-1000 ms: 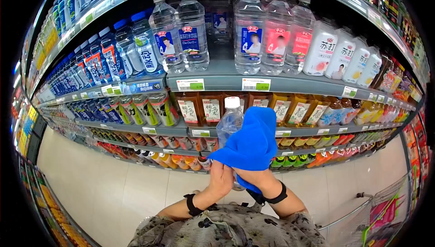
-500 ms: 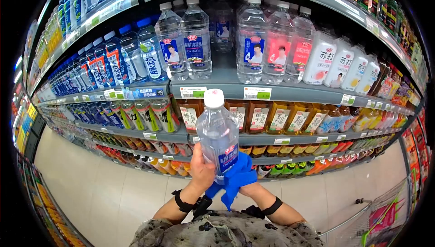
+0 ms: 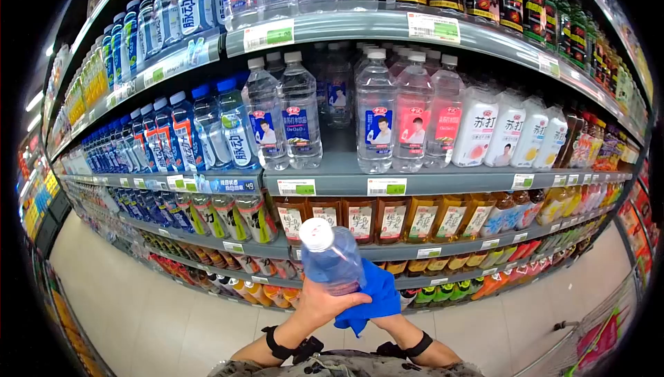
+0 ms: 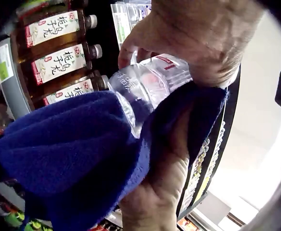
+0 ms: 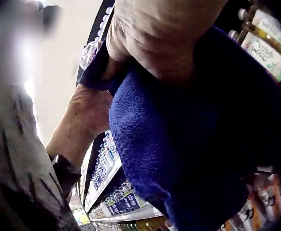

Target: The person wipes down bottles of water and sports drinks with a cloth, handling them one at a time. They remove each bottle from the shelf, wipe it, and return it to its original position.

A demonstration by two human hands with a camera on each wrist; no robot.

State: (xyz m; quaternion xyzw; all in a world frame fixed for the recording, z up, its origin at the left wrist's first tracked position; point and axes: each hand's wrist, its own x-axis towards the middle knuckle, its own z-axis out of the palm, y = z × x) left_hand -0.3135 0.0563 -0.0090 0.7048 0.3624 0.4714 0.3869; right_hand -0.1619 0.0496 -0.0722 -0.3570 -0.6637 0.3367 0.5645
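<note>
A clear plastic bottle with a white cap (image 3: 335, 263) is tilted in front of the body, its cap toward the head camera. My left hand (image 3: 325, 306) grips its side, the thumb stretched across it. A blue cloth (image 3: 380, 295) lies against the bottle's lower right side, and my right hand (image 3: 391, 322) holds it there, fingers mostly hidden. In the left wrist view the bottle (image 4: 145, 84) shows between the left hand (image 4: 193, 41) and the cloth (image 4: 78, 154). The right wrist view shows the cloth (image 5: 145, 125) hanging below the right hand (image 5: 162, 36).
Shelves of drinks stand ahead. Clear bottles with blue or pink labels (image 3: 377, 124) stand on the shelf (image 3: 339, 182) above my hands, with a gap between them. Amber bottles (image 3: 360, 219) line the shelf below. A shopping cart (image 3: 588, 339) is at the right on the tiled floor (image 3: 173, 315).
The cloth has moved from the bottle's upper front down to its lower side. The bottle came up into fuller view, then tipped its cap toward the head camera. The head view has tilted upward.
</note>
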